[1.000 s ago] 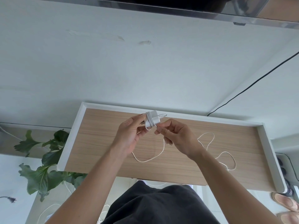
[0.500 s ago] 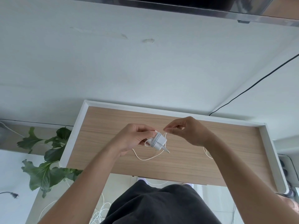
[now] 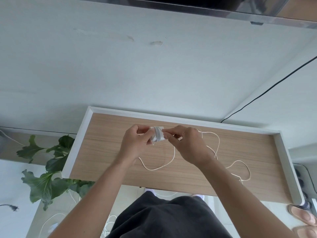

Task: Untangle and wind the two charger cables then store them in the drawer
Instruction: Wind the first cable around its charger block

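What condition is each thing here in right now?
Charger block: held up, several cable turns around it.
White cable: mostly loose, looping in the drawer.
Drawer: pulled open.
Left hand: gripping the block.
Right hand: pinching the cable at the block.

No text, label, brand or number can be read anywhere; the white charger [image 3: 157, 135] seems unmarked, though blurred.
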Available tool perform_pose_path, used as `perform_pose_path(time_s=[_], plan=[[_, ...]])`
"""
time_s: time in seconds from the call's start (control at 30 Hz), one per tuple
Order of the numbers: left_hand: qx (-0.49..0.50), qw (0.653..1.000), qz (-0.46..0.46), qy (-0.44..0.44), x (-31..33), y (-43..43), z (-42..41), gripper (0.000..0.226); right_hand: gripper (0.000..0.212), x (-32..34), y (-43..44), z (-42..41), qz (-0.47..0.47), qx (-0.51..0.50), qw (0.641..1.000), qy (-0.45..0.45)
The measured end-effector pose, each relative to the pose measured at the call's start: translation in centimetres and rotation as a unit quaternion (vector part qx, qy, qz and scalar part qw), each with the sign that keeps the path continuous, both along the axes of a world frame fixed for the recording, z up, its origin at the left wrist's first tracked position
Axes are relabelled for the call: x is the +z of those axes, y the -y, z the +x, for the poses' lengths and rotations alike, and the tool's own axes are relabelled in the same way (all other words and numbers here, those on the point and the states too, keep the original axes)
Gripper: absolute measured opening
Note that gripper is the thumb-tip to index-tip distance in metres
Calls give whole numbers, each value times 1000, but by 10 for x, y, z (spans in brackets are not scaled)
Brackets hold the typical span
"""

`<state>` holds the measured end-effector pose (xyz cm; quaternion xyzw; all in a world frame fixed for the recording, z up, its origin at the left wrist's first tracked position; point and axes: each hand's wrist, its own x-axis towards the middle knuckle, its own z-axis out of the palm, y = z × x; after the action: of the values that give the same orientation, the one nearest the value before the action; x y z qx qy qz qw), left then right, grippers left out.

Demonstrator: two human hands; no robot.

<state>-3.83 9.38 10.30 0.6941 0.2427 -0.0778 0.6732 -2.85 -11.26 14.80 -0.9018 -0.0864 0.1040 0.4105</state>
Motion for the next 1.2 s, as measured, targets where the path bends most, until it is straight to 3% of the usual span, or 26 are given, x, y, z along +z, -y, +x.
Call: perform_pose_path(time_s=[0.2,0.43,0.5,0.6,0.77,0.93,1.03,1.2], plan=[[27,986,-158,-32,2,1,5,27,6,-5,-1,-6,48,-12,999,3],[44,963,-258,-69,15,-5,8,17,2,-18,8,-3,186,1,978,-92],[32,958,-274,-73,17,-5,9,21,19,-22,10,0,205,-16,970,-128],[-17,956,-282,-78,18,-7,9,32,36,-28,17,6,173,-12,972,-161],[-107,949,-274,-112,21,-13,7,24,4,-18,39,16,128,91,965,-211],[-188,951,-207,-129,22,-15,4,36,2,-16,50,34,34,91,981,-167],[-190,961,-163,-122,22,-11,6,25,4,-8,48,39,-50,119,985,-116],[-211,965,-119,-97,25,-4,6,19,9,0,38,39,-73,150,981,-101]])
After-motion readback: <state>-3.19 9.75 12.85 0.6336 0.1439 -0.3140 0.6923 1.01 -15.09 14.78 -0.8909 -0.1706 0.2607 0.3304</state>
